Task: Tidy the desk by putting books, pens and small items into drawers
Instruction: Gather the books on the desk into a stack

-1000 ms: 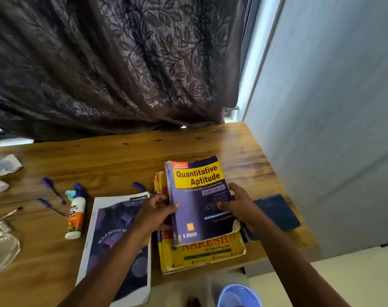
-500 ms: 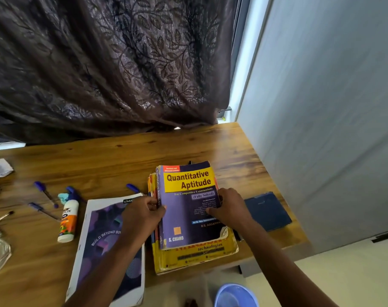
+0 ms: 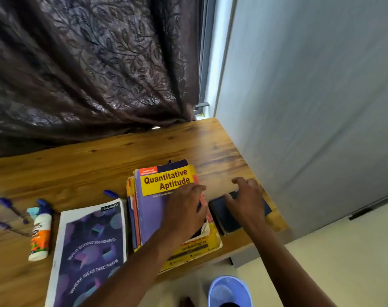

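A stack of books lies near the front edge of the wooden desk [image 3: 95, 167], topped by the purple and yellow "Quantitative Aptitude" book [image 3: 164, 180] over a yellow book [image 3: 195, 251]. My left hand [image 3: 184, 213] rests palm down on the top book. My right hand [image 3: 246, 200] reaches over a dark blue diary [image 3: 224, 218] lying right of the stack, its fingers bent above the diary's far edge and its thumb touching the cover. A purple notebook [image 3: 91, 247] lies left of the stack. Blue pens [image 3: 110, 193] [image 3: 13, 207] lie further left.
A white and orange bottle [image 3: 40, 233] lies beside the pens. A dark patterned curtain [image 3: 89, 74] hangs behind the desk and a grey wall [image 3: 310, 107] closes its right side. On the floor below the desk's front edge stands a blue bucket [image 3: 228, 291].
My right hand has left the top book and moved right onto the dark blue diary. My left hand has shifted from the stack's left side onto the top cover.
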Motion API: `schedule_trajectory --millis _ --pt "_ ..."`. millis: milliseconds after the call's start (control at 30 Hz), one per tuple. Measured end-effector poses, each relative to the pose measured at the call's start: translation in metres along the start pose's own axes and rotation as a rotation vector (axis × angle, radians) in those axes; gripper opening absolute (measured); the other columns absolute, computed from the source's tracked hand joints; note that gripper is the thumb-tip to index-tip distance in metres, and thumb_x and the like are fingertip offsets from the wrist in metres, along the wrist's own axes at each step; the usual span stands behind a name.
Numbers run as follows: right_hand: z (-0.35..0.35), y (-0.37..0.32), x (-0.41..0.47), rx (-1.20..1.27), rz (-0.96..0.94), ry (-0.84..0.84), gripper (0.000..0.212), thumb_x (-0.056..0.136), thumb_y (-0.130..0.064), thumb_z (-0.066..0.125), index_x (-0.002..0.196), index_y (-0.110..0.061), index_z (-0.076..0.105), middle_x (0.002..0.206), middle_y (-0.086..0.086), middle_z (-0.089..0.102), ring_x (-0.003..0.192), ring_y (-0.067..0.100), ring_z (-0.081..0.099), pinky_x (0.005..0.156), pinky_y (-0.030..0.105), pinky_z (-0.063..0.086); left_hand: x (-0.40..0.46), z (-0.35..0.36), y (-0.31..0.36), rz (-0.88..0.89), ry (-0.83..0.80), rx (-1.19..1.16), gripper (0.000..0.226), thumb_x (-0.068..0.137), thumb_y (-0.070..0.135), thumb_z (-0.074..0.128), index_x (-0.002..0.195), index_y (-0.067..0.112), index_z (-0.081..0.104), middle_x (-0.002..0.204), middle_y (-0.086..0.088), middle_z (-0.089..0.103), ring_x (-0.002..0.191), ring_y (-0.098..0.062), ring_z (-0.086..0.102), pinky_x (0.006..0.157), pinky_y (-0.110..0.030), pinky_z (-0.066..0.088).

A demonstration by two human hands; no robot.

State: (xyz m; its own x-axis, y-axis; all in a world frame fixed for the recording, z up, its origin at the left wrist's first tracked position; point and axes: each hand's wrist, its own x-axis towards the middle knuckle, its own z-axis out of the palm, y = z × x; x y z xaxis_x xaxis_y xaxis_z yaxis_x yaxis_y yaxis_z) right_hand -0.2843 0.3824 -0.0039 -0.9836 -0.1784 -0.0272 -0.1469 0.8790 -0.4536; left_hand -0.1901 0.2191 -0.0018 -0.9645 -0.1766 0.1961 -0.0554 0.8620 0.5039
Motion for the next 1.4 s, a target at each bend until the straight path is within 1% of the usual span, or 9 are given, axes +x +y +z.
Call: schedule_trajectory --millis 133,300,400,500,600,767,933,1167,1400 --pt "-0.011 0.027 -0.009 -0.056 0.159 0.021 0.057 0.089 -0.036 0.069 0.136 -0.014 0.046 0.133 0.014 0.048 0.119 0.031 0.053 0.097 0.038 0.049 0.029 0.021 0.028 0.106 -0.217 0.145 0.05 0.101 0.039 0.056 0.144 0.014 0.05 0.142 -0.008 0.057 0.131 -0.026 0.051 0.113 -0.04 0.038" --pt "-0.015 0.044 -0.012 -0.1 0.304 -0.064 0.06 0.089 -0.046 0.068 0.133 -0.009 0.046 0.131 0.016 0.048 0.11 0.029 0.058 0.094 0.034 0.05 0.051 0.045 0.039 0.108 -0.373 0.222 0.03 0.1 0.039 0.053 0.119 0.016 0.057 0.115 -0.009 0.069 0.103 -0.028 0.064 0.089 -0.041 0.052" --pt "-0.018 0.047 -0.014 -0.111 0.353 -0.094 0.062 0.09 -0.05 0.067 0.131 -0.009 0.046 0.13 0.016 0.046 0.103 0.03 0.061 0.089 0.036 0.052 0.056 0.057 0.041 0.088 -0.439 0.175 0.026 0.099 0.038 0.054 0.115 0.018 0.056 0.112 -0.008 0.068 0.099 -0.028 0.065 0.081 -0.038 0.051" --pt "-0.018 0.051 -0.015 -0.051 0.422 -0.163 0.067 0.093 -0.053 0.064 0.135 -0.007 0.04 0.132 0.019 0.05 0.106 0.031 0.064 0.08 0.033 0.049 0.06 0.066 0.042 0.054 -0.471 0.13 0.027 0.098 0.038 0.055 0.117 0.018 0.055 0.113 -0.009 0.066 0.101 -0.028 0.064 0.079 -0.037 0.05" --pt "-0.01 0.052 -0.016 0.032 0.408 -0.19 0.063 0.097 -0.047 0.06 0.138 -0.005 0.036 0.136 0.018 0.059 0.118 0.034 0.064 0.089 0.038 0.056 0.065 0.07 0.044 0.025 -0.516 0.106 0.029 0.098 0.037 0.055 0.119 0.017 0.055 0.115 -0.01 0.066 0.103 -0.029 0.063 0.082 -0.038 0.05" --pt "-0.006 0.045 -0.014 0.165 0.453 -0.119 0.063 0.094 -0.034 0.068 0.138 -0.008 0.031 0.135 0.019 0.06 0.115 0.036 0.065 0.086 0.039 0.058 0.073 0.071 0.048 -0.014 -0.603 0.074 0.029 0.101 0.028 0.053 0.125 0.012 0.05 0.122 -0.015 0.06 0.109 -0.035 0.058 0.09 -0.044 0.05" --pt "-0.013 0.043 -0.01 0.273 0.472 -0.059 0.062 0.092 -0.026 0.069 0.14 -0.011 0.031 0.134 0.015 0.06 0.112 0.033 0.065 0.072 0.032 0.05 0.076 0.067 0.053 -0.133 -0.508 -0.08 0.041 0.095 0.016 0.055 0.135 0.02 0.051 0.13 -0.014 0.059 0.12 -0.036 0.054 0.099 -0.048 0.048" --pt "-0.03 0.014 0.002 0.426 0.323 0.032 0.077 0.088 -0.017 0.068 0.152 -0.019 0.024 0.141 0.009 0.058 0.121 0.032 0.063 0.097 0.044 0.055 0.078 0.023 0.041 -0.348 -0.332 -0.493 0.05 0.094 0.012 0.066 0.138 0.031 0.055 0.128 -0.001 0.064 0.112 -0.022 0.064 0.095 -0.045 0.058" --pt "-0.017 -0.053 0.015 0.416 0.109 -0.058 0.069 0.091 -0.024 0.068 0.152 -0.024 0.034 0.135 0.007 0.065 0.118 0.028 0.065 0.099 0.045 0.056 0.029 -0.005 -0.01 -0.599 -0.03 -0.785 0.051 0.093 0.016 0.073 0.14 0.026 0.053 0.121 -0.002 0.071 0.104 -0.018 0.07 0.088 -0.043 0.062"
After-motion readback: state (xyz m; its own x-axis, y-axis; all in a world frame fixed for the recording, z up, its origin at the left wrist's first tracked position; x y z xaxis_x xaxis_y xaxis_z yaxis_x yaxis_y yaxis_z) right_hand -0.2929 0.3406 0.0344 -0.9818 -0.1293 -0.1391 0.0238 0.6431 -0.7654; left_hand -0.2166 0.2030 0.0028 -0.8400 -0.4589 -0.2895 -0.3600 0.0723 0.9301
